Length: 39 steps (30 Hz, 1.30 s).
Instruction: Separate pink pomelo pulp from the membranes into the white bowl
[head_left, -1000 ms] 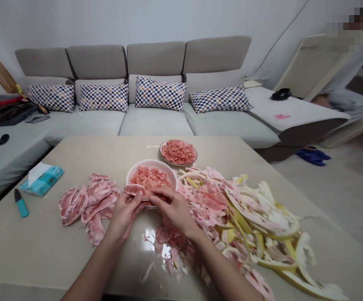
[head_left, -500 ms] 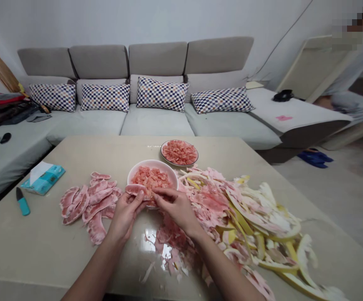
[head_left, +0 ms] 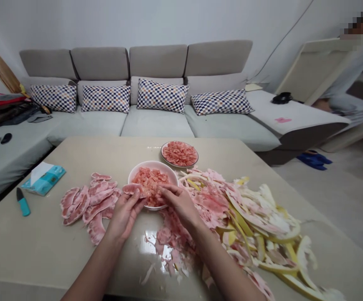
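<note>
My left hand (head_left: 125, 214) is closed on a pomelo segment (head_left: 134, 190), held over the near left rim of a white bowl (head_left: 172, 174). Loose pink pomelo pulp (head_left: 150, 177) fills much of the bowl. My right hand (head_left: 179, 205) hangs above the bowl's right side, thumb and fingers pinched together; whatever is between the fingertips is too small to make out. A small gap separates it from the segment. To the left of my left hand lies a pile of pomelo segments (head_left: 96, 200). Peeled membrane and pith (head_left: 211, 200) lie to the right, beside my right forearm.
Behind the bowl stands a plate of pulp (head_left: 179, 154). Yellow-green rind (head_left: 265, 246) spreads across the table's right side. At the left are a tissue pack (head_left: 45, 179) and a turquoise-handled knife (head_left: 23, 202). A sofa (head_left: 156, 121) lines the far side; a person (head_left: 347, 83) sits at right.
My right hand has drawn away from the segment, a little to the right. My left hand has shifted slightly left with the segment still in it.
</note>
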{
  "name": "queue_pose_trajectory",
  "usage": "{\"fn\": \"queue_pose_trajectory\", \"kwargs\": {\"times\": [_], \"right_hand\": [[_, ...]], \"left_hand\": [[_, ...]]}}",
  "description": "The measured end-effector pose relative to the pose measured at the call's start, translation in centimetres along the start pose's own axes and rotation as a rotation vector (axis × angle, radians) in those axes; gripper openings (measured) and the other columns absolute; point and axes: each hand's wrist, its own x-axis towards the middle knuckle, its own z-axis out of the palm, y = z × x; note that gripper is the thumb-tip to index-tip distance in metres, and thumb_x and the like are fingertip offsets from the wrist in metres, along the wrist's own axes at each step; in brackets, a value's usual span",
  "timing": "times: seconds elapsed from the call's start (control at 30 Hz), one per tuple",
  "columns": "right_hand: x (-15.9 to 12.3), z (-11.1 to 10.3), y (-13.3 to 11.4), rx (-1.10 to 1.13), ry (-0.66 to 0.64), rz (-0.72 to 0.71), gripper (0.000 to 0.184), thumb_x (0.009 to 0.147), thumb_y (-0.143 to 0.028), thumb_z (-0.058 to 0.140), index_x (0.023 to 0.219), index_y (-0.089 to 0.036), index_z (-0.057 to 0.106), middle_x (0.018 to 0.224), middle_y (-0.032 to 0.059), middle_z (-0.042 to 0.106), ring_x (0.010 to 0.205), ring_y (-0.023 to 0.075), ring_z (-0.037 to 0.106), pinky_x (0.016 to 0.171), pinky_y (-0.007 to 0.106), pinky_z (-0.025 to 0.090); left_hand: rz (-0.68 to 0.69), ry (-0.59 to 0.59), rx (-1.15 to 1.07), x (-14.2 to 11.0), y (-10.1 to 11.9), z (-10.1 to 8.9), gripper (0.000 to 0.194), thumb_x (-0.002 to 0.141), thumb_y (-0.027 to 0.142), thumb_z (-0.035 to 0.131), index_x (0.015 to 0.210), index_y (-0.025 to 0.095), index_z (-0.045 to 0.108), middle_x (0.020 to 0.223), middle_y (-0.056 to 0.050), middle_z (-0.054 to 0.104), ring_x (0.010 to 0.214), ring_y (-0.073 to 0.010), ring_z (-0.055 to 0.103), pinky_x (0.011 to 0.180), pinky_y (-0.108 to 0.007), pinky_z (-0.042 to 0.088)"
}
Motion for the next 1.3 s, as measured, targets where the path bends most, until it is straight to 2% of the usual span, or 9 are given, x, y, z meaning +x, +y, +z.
{"fn": "queue_pose_trajectory", "kwargs": {"times": [0.07, 0.17, 0.23, 0.37, 0.63, 0.77, 0.97, 1.17, 1.3], "right_hand": [[-0.1, -0.1, -0.4, -0.187, 0.038, -0.145, 0.029, 0.076, -0.036, 0.069, 0.099, -0.018, 0.072, 0.097, 0.0091, 0.074, 0.087, 0.0226, 0.070, 0.087, 0.043, 0.054], [-0.5, 0.0, -1.1, -0.477, 0.110, -0.418, 0.023, 0.077, -0.033, 0.069, 0.096, -0.021, 0.074, 0.116, 0.0099, 0.068, 0.115, 0.0262, 0.058, 0.105, 0.047, 0.040], [-1.0, 0.4, -1.4, -0.541, 0.076, -0.495, 0.025, 0.079, -0.032, 0.068, 0.101, -0.022, 0.073, 0.120, 0.0094, 0.066, 0.119, 0.0257, 0.055, 0.106, 0.047, 0.038], [-1.8, 1.1, -2.0, -0.481, -0.122, -0.448, 0.033, 0.079, -0.031, 0.070, 0.112, -0.024, 0.068, 0.113, 0.0073, 0.069, 0.100, 0.0213, 0.065, 0.090, 0.039, 0.051], [-2.0, 0.9, -2.2, -0.483, -0.173, -0.575, 0.020, 0.080, -0.022, 0.069, 0.100, -0.023, 0.072, 0.100, 0.0051, 0.072, 0.096, 0.0199, 0.065, 0.087, 0.035, 0.051], [-2.1, 0.8, -2.1, -0.510, -0.161, -0.659, 0.019, 0.081, -0.021, 0.069, 0.099, -0.023, 0.072, 0.096, 0.0059, 0.071, 0.092, 0.0196, 0.065, 0.083, 0.034, 0.053], [-2.2, 0.9, -1.3, -0.537, -0.127, -0.736, 0.020, 0.084, -0.023, 0.064, 0.103, -0.026, 0.071, 0.094, 0.0054, 0.069, 0.086, 0.0186, 0.065, 0.073, 0.031, 0.055], [-2.5, 1.7, -0.6, -0.555, -0.006, -0.845, 0.022, 0.082, -0.013, 0.064, 0.100, -0.023, 0.071, 0.089, 0.0058, 0.069, 0.082, 0.0183, 0.065, 0.073, 0.031, 0.054], [-2.2, 2.0, -0.4, -0.556, 0.059, -0.833, 0.018, 0.082, -0.012, 0.065, 0.095, -0.024, 0.072, 0.086, 0.0048, 0.070, 0.080, 0.0183, 0.065, 0.073, 0.032, 0.053]], "left_hand": [[-0.004, 0.010, -0.020, 0.1, 0.0, 0.0, 0.015, 0.074, 0.015, 0.075, 0.084, 0.011, 0.066, 0.086, -0.005, 0.071, 0.080, -0.0126, 0.067, 0.077, -0.024, 0.058], [-0.035, -0.002, -0.036, 0.1, 0.0, 0.0, 0.013, 0.073, 0.015, 0.075, 0.081, 0.010, 0.066, 0.083, -0.005, 0.071, 0.077, -0.0124, 0.067, 0.075, -0.023, 0.059], [-0.061, -0.031, -0.043, 0.0, -0.1, 0.0, 0.013, 0.073, 0.017, 0.075, 0.081, 0.011, 0.066, 0.083, -0.005, 0.071, 0.076, -0.0119, 0.068, 0.075, -0.022, 0.059], [-0.096, -0.116, -0.044, -0.1, -0.1, 0.0, 0.014, 0.076, 0.021, 0.074, 0.083, 0.011, 0.068, 0.085, -0.005, 0.072, 0.078, -0.0119, 0.068, 0.075, -0.021, 0.058], [-0.127, -0.181, 0.007, -0.2, -0.1, 0.0, 0.015, 0.079, 0.022, 0.071, 0.087, 0.011, 0.068, 0.087, -0.006, 0.070, 0.080, -0.0128, 0.067, 0.076, -0.021, 0.057], [-0.098, -0.151, 0.031, -0.4, -0.1, 0.2, 0.015, 0.075, 0.021, 0.074, 0.083, 0.010, 0.067, 0.083, -0.005, 0.069, 0.077, -0.0124, 0.067, 0.075, -0.021, 0.057], [-0.008, -0.039, 0.042, -0.7, -0.3, 0.5, 0.026, 0.066, 0.023, 0.081, 0.083, 0.013, 0.062, 0.081, -0.002, 0.068, 0.075, -0.0111, 0.066, 0.071, -0.021, 0.055], [0.184, 0.006, 0.105, -1.1, -0.9, 0.7, 0.030, 0.068, 0.026, 0.079, 0.086, 0.016, 0.058, 0.082, 0.000, 0.066, 0.080, -0.0119, 0.064, 0.076, -0.024, 0.052], [0.232, -0.008, 0.152, -0.8, -1.1, 0.5, 0.029, 0.069, 0.025, 0.078, 0.088, 0.016, 0.058, 0.088, -0.001, 0.065, 0.087, -0.0132, 0.062, 0.081, -0.026, 0.050]]}}
